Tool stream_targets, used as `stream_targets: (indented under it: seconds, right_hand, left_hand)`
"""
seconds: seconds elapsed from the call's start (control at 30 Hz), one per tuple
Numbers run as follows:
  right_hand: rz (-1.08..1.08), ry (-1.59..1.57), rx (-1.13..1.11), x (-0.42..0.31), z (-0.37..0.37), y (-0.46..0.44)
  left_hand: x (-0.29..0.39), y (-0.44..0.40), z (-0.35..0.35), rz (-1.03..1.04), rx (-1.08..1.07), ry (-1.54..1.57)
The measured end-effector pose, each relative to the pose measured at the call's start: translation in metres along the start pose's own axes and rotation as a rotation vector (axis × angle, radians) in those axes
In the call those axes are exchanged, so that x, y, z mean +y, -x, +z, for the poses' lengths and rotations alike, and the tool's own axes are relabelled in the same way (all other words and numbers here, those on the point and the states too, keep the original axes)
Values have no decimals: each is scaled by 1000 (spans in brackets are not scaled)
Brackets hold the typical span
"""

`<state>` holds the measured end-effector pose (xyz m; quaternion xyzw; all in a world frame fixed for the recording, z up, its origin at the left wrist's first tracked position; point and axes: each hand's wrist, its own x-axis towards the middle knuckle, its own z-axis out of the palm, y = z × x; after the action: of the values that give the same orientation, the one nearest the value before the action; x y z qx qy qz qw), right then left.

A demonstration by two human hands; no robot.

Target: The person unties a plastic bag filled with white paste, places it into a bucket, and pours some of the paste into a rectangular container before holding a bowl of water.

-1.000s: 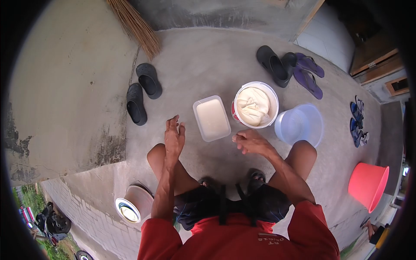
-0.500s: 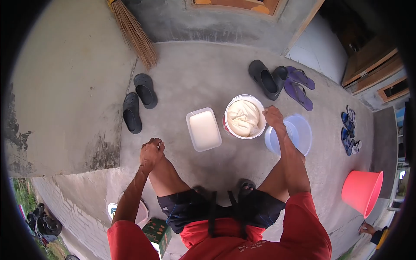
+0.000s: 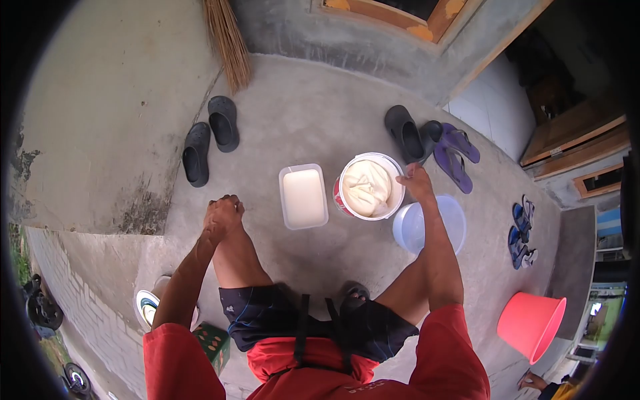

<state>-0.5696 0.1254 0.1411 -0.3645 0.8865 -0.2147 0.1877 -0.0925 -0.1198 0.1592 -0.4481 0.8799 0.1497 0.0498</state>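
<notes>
My left hand (image 3: 225, 215) rests on my left knee with its fingers curled; what they hold, if anything, is hidden. Reaching past the other knee, my right hand (image 3: 417, 181) pinches the right rim of a white bucket (image 3: 341, 189) with a red print on its side. A cream, folded, cloth-like bundle (image 3: 368, 188) fills the bucket. Left of it stands a clear rectangular container (image 3: 283, 200) holding a milky white content (image 3: 304, 197). A translucent bluish basin (image 3: 450, 223) sits below my right hand, partly behind my forearm.
Dark clogs (image 3: 223, 127) lie at left, more clogs (image 3: 403, 130) and purple flip-flops (image 3: 453, 160) beyond the bucket. A broom (image 3: 228, 47) leans at the wall. A pink-red bucket (image 3: 530, 323) stands at right, with another person's hand (image 3: 532, 381) below it. A green box (image 3: 213, 343) sits near my left hip.
The view has shifted and turned slightly, so most things sit further left. My right fingers now reach further over the bucket's rim. My left hand stays on the knee.
</notes>
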Motion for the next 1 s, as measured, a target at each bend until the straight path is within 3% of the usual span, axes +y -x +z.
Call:
stream_targets:
  seconds: [0.03, 0.1, 0.13, 0.2, 0.23, 0.3, 0.33, 0.43, 0.53, 0.57, 0.6, 0.7, 0.77, 0.83, 0.9, 1.0]
  right_hand:
    - [2, -1, 0, -5, 2, 0]
    - [5, 109, 318, -28, 6, 3]
    - [6, 109, 315, -39, -2, 4]
    - [372, -119, 91, -62, -23, 4]
    - [371, -121, 87, -68, -27, 8]
    - [381, -626, -264, -73, -32, 17]
    - [383, -624, -267, -70, -28, 16]
    - [119, -97, 31, -58, -14, 13]
    - [265, -35, -7, -68, -18, 18]
    - [262, -33, -10, -74, -22, 21]
    - [288, -291, -41, -80, -25, 25]
    - [217, -316, -20, -68, -16, 16]
    - [118, -136, 43, -74, -17, 18]
    - [163, -466, -19, -74, -13, 20]
    - [170, -359, -115, -73, -11, 21]
    - [116, -342, -16, -79, -17, 25]
  left_hand:
    - [-1, 1, 0, 1, -2, -1]
    - [-5, 3, -1, 0, 29, 44]
    - [-6, 5, -2, -1, 27, 44]
    - [-8, 7, -5, -24, 28, 13]
    - [-9, 8, -6, -27, 27, 10]
    - [-10, 10, -7, -26, 46, 19]
    - [-10, 10, -7, -29, 43, 19]
    - [-9, 8, -8, -47, 21, -1]
    - [-6, 9, -10, -51, -7, 7]
    - [-5, 8, -9, -46, -2, 10]
    - [-5, 7, -9, -43, 6, 13]
    - [-8, 5, -6, -60, -12, -13]
    - [-9, 5, -5, -77, -18, -31]
    - [-8, 5, -7, -85, -17, -47]
    - [-6, 8, -11, -83, -32, -18]
    - [-3, 8, -14, -112, -44, -18]
